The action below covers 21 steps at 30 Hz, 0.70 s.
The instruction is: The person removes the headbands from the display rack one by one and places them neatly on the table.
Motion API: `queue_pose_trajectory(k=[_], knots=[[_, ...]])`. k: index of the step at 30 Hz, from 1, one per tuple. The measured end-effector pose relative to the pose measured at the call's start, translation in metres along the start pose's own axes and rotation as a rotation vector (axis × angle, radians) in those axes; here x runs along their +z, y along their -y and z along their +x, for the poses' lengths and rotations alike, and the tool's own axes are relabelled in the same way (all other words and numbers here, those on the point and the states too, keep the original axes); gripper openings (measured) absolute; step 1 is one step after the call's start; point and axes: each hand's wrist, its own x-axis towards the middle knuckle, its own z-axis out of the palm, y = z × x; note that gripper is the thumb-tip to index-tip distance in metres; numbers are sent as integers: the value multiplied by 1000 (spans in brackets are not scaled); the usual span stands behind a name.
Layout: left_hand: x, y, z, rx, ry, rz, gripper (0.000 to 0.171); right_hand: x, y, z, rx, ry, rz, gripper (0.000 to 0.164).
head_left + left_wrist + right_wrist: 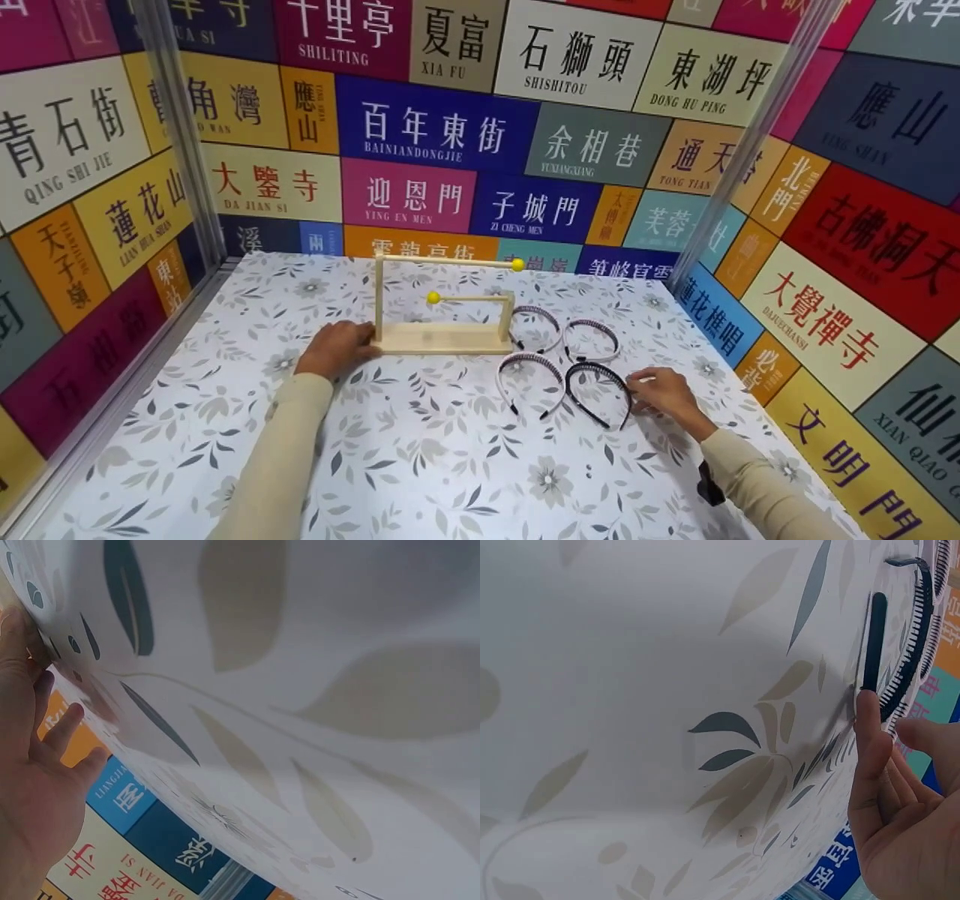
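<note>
A pale wooden stand has a flat base, two uprights and two horizontal rods tipped with yellow balls. At the base's left end, my left hand holds it between thumb and fingers; the other fingers spread loosely in the left wrist view. A black toothed headband lies on the table, its ends towards me. My right hand pinches its right side with thumb and index finger. Next to it lie a white headband, another pale headband and a pinkish one beside the stand.
The table wears a white cloth printed with grey leaves and flowers. Panels with coloured place-name signs enclose its back and sides. Metal posts stand at the back corners.
</note>
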Motion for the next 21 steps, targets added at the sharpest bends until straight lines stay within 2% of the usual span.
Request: queue_pose_trajectory(k=[3, 10, 21], knots=[[0, 2, 1, 24, -9, 18, 31, -1, 2, 0, -21, 2, -25, 34], [-3, 3, 4, -12, 3, 41, 33, -10, 16, 2, -76, -11, -34, 39], [-6, 5, 5, -1, 26, 98, 31, -22, 35, 22, -143, -32, -68, 42]])
